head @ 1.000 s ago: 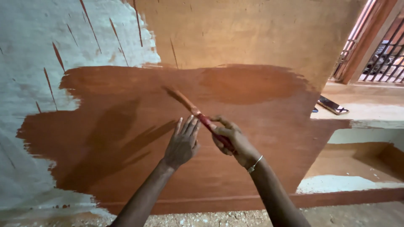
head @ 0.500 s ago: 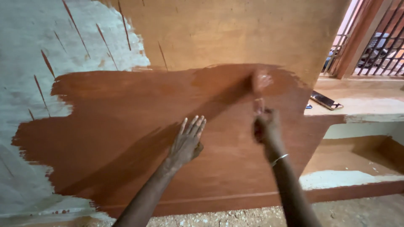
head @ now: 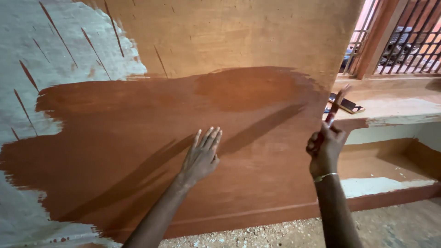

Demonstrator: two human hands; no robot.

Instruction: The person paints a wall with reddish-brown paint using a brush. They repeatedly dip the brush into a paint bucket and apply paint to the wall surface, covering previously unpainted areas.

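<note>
Fingers of the right hand are wrapping a light, stiff paintbrush low on its handle at the wall's right edge; the left hand is resting splayed, holding nothing.

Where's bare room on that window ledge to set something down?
The ledge is bare right of the dark flat object, below the window grille. The lower step is bare too. It is crowded at the wall corner, where the right hand holds the brush.
</note>
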